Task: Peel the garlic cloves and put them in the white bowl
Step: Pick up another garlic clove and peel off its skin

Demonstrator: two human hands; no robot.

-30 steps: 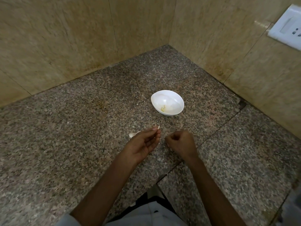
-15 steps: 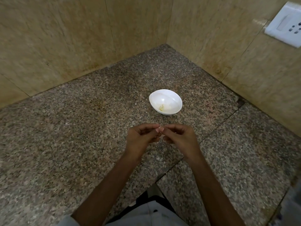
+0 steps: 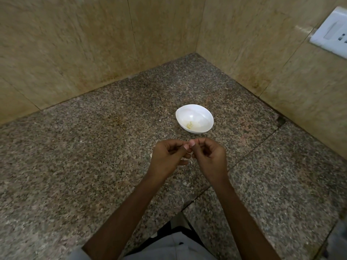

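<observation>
Just short of the bowl (image 3: 206, 115), above the counter (image 3: 90, 158), we hold our left hand (image 3: 168, 159) and right hand (image 3: 209, 158) together, thumbs touching. Both pinch the clove (image 3: 188, 156), probably so one hand steadies it while the other peels. Staying near the bowl keeps the drop short. The clove is mostly hidden, and only pale, papery slivers of it show beneath our thumbs.

A speckled granite counter (image 3: 75, 166) met beige tiled walls (image 3: 75, 44) in a corner; a white socket (image 3: 330, 37) sat on the right one.
</observation>
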